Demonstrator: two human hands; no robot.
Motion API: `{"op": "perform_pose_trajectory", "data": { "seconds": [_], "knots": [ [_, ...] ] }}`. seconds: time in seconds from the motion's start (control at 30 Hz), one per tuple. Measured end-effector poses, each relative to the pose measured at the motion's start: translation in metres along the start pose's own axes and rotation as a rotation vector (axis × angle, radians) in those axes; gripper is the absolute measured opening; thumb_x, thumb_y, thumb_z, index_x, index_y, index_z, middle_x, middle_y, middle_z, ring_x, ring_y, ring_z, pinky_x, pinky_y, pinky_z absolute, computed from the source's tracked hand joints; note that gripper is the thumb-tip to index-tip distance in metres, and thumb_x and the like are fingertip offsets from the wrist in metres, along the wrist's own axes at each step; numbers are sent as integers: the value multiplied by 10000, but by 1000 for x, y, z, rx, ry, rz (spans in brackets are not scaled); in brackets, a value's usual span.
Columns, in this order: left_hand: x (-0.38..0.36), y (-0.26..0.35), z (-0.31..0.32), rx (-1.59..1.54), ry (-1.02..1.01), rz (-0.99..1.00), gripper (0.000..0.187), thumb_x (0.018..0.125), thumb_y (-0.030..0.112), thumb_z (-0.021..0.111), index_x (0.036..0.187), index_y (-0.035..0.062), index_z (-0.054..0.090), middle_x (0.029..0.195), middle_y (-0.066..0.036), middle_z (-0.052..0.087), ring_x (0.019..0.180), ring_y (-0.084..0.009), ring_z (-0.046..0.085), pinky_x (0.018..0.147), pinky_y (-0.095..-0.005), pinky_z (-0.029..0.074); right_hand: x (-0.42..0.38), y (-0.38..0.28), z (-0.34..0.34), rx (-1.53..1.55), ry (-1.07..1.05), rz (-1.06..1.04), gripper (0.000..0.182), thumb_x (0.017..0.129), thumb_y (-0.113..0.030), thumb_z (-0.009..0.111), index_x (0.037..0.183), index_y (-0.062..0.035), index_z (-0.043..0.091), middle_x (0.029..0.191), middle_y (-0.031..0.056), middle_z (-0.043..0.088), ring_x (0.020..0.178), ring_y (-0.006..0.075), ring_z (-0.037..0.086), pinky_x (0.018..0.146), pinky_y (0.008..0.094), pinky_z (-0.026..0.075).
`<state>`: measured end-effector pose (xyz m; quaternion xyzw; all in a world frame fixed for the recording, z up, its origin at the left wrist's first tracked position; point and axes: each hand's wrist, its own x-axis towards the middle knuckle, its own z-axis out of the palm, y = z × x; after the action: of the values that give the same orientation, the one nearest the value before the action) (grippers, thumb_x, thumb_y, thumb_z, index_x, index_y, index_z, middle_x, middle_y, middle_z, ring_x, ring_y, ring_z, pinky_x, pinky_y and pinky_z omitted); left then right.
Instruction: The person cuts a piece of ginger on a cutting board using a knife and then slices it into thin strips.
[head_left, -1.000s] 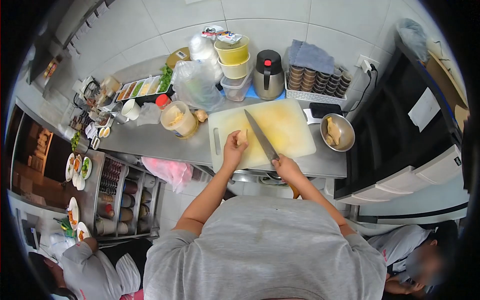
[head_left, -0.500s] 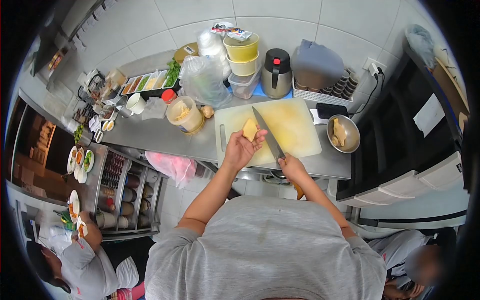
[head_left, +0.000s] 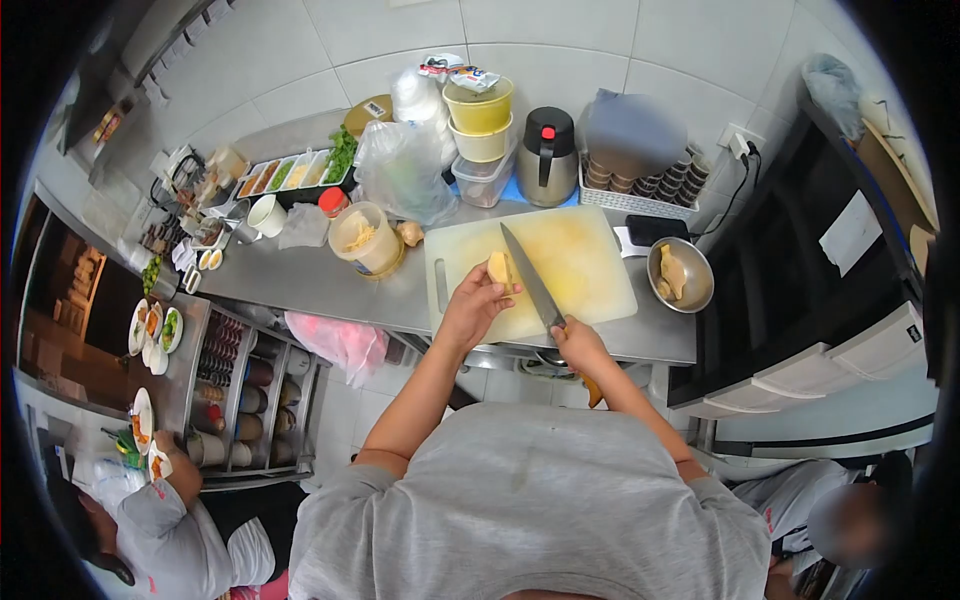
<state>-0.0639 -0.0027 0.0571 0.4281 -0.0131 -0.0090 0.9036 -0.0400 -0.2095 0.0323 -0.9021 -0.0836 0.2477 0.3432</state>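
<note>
Pinched in the fingers of my left hand is a pale yellow piece of peeled ginger, held up over the left part of the cutting board. My right hand is closed round the handle of a large kitchen knife at the board's front edge. The blade points away from me and slants to the left, close beside the ginger. The white board has yellow stains. To its right, a metal bowl contains more ginger.
Left of the board are a plastic tub with pale pieces and a ginger knob. Behind stand a thermos jug, stacked tubs and a basket. A phone lies right. Co-workers are at lower left and lower right.
My left hand has turned the ginger, so its broad cut face no longer faces me. The knife stays at nearly the same slant in my right hand. The view has shifted slightly.
</note>
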Motion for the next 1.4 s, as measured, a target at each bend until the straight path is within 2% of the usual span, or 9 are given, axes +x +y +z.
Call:
{"op": "perform_pose_trajectory", "data": {
  "seconds": [0.2,0.3,0.4,0.5,0.6,0.7,0.9,1.1,1.4],
  "knots": [
    [19,-21,-14,955,160,111,369,808,237,697,1083,17,587,986,-85,591,827,-202,625,696,-312,494,7,9,5,-43,29,-55,312,922,-264,475,1002,26,555,746,214,640,615,348,631,646,457,500],
    [24,-36,-29,1728,143,-140,371,761,258,732,1023,19,621,908,-123,582,771,-254,609,678,-338,501,10,16,11,-163,85,-113,305,911,-263,487,1000,20,558,788,234,644,719,390,634,705,483,494],
    [17,-47,-37,1634,205,52,386,729,261,750,1007,22,629,868,-153,576,763,-297,601,694,-362,503,11,10,14,-281,128,-131,299,899,-261,502,1001,14,560,817,243,646,781,404,630,739,490,491],
    [21,-50,-49,1352,196,104,351,761,240,726,1016,20,628,870,-157,582,767,-288,608,705,-361,505,1,-1,10,-336,101,-121,295,888,-256,515,1001,13,561,831,245,646,798,401,631,746,487,493],
    [26,-58,-59,1154,172,37,288,801,188,679,1035,29,624,908,-159,585,766,-289,611,714,-362,505,4,-7,11,-362,97,-147,293,878,-258,528,985,12,561,832,245,645,810,404,629,748,488,492],
    [21,-58,-43,1288,167,114,263,818,140,640,1063,48,620,934,-154,590,770,-304,613,713,-384,504,6,-6,17,-359,88,-164,287,870,-264,537,955,9,561,826,250,641,813,417,622,750,496,489],
    [19,-48,-28,1657,55,326,216,791,121,628,991,40,613,965,-165,588,809,-351,604,726,-435,491,11,-8,12,-404,67,-182,268,861,-246,521,940,6,570,831,252,641,817,409,626,761,488,491],
    [25,-39,-30,1606,-14,169,171,790,121,609,938,35,605,892,-175,589,832,-364,600,732,-446,485,12,-22,6,-405,141,-221,230,852,-201,499,909,7,582,811,245,643,783,394,635,734,481,500],
    [25,-40,-30,1635,-42,166,196,812,138,583,981,40,587,880,-178,596,817,-371,600,715,-451,481,22,-27,10,-418,195,-263,212,846,-168,486,881,5,604,775,232,650,742,379,648,683,465,517]
  ]
}}
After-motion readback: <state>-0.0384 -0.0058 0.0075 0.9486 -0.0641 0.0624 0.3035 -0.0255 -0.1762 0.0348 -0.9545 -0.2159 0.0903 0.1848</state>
